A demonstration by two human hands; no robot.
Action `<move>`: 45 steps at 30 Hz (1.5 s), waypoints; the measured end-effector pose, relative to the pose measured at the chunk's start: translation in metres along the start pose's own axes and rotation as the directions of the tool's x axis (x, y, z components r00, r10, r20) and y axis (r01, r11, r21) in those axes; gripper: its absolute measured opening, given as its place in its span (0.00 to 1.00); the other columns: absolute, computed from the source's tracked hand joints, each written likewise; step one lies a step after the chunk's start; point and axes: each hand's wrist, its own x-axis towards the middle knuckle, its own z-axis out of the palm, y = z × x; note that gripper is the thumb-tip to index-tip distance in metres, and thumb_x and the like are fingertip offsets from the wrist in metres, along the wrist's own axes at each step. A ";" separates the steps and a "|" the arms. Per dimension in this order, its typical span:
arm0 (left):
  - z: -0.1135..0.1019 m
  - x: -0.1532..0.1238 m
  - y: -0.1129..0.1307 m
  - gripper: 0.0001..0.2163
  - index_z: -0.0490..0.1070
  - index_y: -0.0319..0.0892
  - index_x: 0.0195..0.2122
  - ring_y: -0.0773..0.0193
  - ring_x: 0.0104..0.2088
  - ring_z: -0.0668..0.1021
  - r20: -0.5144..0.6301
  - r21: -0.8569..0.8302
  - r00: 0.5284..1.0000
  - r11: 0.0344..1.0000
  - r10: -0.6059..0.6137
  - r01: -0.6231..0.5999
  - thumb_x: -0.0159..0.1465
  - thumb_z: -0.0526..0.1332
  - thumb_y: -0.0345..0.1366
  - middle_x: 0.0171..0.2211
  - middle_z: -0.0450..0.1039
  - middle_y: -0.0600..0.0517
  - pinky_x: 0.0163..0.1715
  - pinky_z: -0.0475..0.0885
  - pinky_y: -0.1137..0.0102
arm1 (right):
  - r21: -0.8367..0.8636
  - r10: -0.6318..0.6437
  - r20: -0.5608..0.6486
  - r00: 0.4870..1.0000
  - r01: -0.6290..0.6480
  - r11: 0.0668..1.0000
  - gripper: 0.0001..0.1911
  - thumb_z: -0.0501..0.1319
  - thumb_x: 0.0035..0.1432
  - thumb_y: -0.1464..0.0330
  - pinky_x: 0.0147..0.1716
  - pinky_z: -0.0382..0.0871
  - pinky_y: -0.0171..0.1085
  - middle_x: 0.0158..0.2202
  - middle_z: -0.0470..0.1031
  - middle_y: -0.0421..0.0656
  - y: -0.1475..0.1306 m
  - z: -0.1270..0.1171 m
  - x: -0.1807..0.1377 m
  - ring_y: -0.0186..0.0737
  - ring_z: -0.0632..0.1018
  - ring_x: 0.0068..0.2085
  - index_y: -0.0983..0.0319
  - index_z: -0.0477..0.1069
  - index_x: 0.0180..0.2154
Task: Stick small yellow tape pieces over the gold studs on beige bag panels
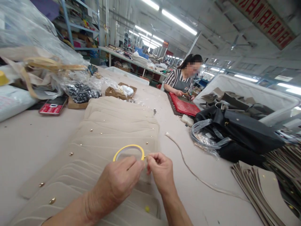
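My left hand (121,177) is closed around the lower part of a narrow roll of yellow tape (129,147), whose ring stands up above the knuckles. Close beside it, my right hand (161,168) pinches with thumb and fingertips near the roll's edge. What sits in that pinch is too small to make out. Beneath both hands lie overlapping beige bag panels (113,125) in rows, with small gold metal studs (91,130) on them. A small yellow spot (147,208) shows on a panel below my hands.
Right of the panels lies a thin beige cord (185,161). Beyond it are a black bag (235,131), a white bin (246,88) and stacked strips (263,188). Across the table a co-worker (180,78) works at a red board (184,105). A red phone (53,106) and small box (121,91) lie left.
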 end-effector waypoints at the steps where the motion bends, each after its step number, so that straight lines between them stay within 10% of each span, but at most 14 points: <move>1: 0.000 -0.001 0.001 0.10 0.66 0.42 0.33 0.65 0.25 0.67 0.015 0.010 1.000 1.000 -0.007 0.007 0.69 0.50 0.27 0.24 0.64 0.55 0.25 0.60 0.70 | 0.028 0.046 0.000 0.999 -0.046 0.999 0.10 0.62 0.50 0.63 0.17 0.64 0.30 0.16 0.70 0.36 0.002 -0.005 0.004 0.31 0.69 0.17 0.64 0.72 0.26; 11: 0.014 -0.012 -0.009 0.05 0.68 0.43 0.35 0.57 0.33 0.72 0.534 0.278 0.821 0.959 -0.201 0.053 0.66 0.56 0.27 0.33 0.71 0.49 0.29 0.69 0.66 | -0.135 0.077 0.145 0.986 -0.057 0.989 0.15 0.64 0.53 0.59 0.21 0.64 0.30 0.21 0.73 0.38 0.031 -0.015 0.017 0.32 0.71 0.21 0.65 0.77 0.31; 22: 0.015 -0.014 -0.004 0.05 0.66 0.42 0.34 0.58 0.34 0.71 0.540 0.276 0.812 0.958 -0.224 0.080 0.65 0.54 0.26 0.32 0.69 0.49 0.29 0.68 0.66 | -0.578 -0.220 0.178 0.959 0.283 0.766 0.11 0.56 0.58 0.68 0.31 0.66 0.35 0.27 0.79 0.43 0.025 0.002 0.014 0.40 0.78 0.28 0.61 0.75 0.29; 27: 0.015 -0.017 -0.004 0.07 0.66 0.42 0.33 0.57 0.31 0.70 0.517 0.243 0.839 0.969 -0.170 0.046 0.63 0.54 0.23 0.31 0.69 0.49 0.29 0.66 0.64 | -0.597 -0.170 0.092 0.981 0.190 0.780 0.11 0.60 0.59 0.64 0.28 0.65 0.35 0.20 0.74 0.37 0.029 -0.007 0.017 0.40 0.76 0.24 0.62 0.71 0.43; 31: 0.016 -0.017 -0.006 0.06 0.66 0.42 0.33 0.56 0.31 0.70 0.509 0.249 0.848 0.968 -0.149 0.020 0.63 0.56 0.24 0.30 0.70 0.49 0.30 0.65 0.63 | -0.429 -0.124 0.030 0.992 0.124 0.895 0.11 0.59 0.61 0.59 0.26 0.66 0.34 0.22 0.75 0.38 0.032 -0.022 0.011 0.38 0.75 0.22 0.61 0.72 0.35; 36: 0.012 -0.016 -0.006 0.06 0.66 0.42 0.33 0.55 0.32 0.70 0.530 0.233 0.837 0.972 -0.140 0.015 0.63 0.56 0.25 0.32 0.71 0.49 0.33 0.65 0.61 | -0.574 -0.331 0.170 0.928 0.367 0.732 0.10 0.57 0.63 0.66 0.38 0.67 0.36 0.33 0.80 0.44 0.034 -0.016 0.001 0.41 0.78 0.35 0.61 0.76 0.34; 45: 0.009 -0.018 -0.003 0.08 0.66 0.42 0.34 0.59 0.31 0.72 0.557 0.093 0.823 0.993 -0.116 0.077 0.62 0.54 0.23 0.32 0.71 0.51 0.30 0.69 0.66 | -0.663 -0.261 0.142 0.955 0.288 0.691 0.10 0.57 0.63 0.67 0.31 0.64 0.32 0.28 0.79 0.40 0.033 -0.001 0.016 0.38 0.79 0.29 0.59 0.75 0.32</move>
